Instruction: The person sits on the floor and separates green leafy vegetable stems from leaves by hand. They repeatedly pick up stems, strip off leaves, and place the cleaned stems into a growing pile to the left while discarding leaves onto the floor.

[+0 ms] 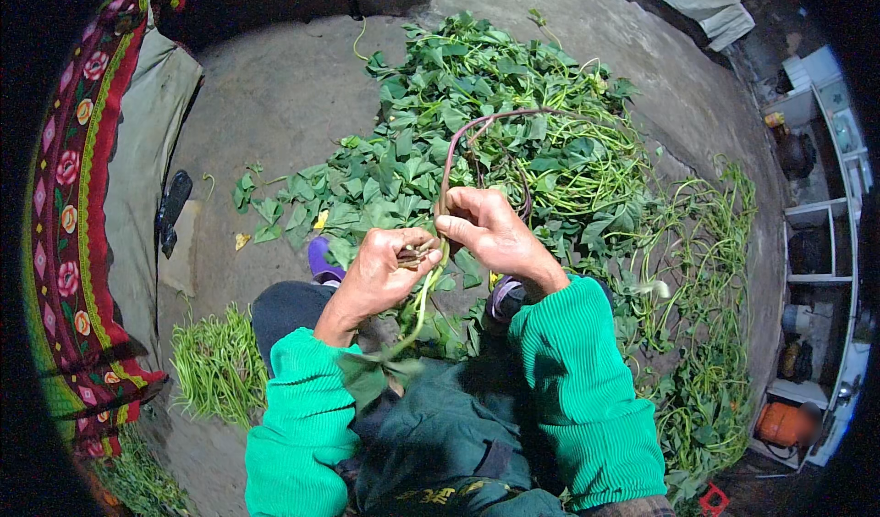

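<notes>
My left hand is closed on several short cut stems, and its fingertips meet a green leaf stalk that hangs down towards my lap with a blurred leaf at its end. Beside it, fingertips nearly touching, my right hand pinches a reddish-brown vine, which arches up and to the right over a large heap of leafy green vines. Where vine and stalk join is partly hidden by my fingers. Both sleeves are green corduroy.
Bundled green stems lie on the concrete floor at my left. More tangled vines spread along the right. A flowered cloth covers something at far left, near a dark shoe. White shelves stand at far right, holding an orange object.
</notes>
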Available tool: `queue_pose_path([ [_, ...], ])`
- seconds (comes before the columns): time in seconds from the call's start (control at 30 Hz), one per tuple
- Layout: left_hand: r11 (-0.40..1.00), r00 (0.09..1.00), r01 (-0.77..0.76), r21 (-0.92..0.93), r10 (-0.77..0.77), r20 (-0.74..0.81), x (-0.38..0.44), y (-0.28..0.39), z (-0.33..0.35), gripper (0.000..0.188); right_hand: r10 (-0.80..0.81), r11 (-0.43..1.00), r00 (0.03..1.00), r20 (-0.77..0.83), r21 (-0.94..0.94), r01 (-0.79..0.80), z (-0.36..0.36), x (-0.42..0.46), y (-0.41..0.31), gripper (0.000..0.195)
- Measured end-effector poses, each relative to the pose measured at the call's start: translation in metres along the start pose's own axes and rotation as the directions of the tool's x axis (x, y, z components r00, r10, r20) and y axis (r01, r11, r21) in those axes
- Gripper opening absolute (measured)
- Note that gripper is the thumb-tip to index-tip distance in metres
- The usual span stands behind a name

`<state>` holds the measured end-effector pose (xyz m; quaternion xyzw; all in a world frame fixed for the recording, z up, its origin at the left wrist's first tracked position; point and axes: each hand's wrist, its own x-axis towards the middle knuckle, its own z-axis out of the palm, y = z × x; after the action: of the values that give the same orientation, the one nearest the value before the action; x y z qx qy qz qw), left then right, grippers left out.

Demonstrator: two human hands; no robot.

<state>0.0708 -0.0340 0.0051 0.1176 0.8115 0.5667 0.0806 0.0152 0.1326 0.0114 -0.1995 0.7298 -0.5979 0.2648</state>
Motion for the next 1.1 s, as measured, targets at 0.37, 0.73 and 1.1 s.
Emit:
queue_pose_path([
  [0.37,0.788,0.889,-0.160,-0.595,-0.147,-0.434,0.009,-0.007,-0.011,0.013,0.138,0.927,0.985,0.102,0.337,-0.165,-0.012,-0.007,0.000,0.018],
  [0.73,0.560,0.807,-0.270,-0.783,-0.312,-0.502,-0.004,-0.011,-0.035,0.009,0.114,0.774,0.675,-0.729,-0.361,-0.521,-0.189,-0.275,0.063,0.017],
  [1.1,0.778,0.843,-0.117,-0.617,-0.251,-0.475,-0.003,-0.002,-0.009,0.020,-0.160,0.854,0.764,-0.624,-0.475,-0.209,-0.052,-0.145,-0.024,0.039],
])
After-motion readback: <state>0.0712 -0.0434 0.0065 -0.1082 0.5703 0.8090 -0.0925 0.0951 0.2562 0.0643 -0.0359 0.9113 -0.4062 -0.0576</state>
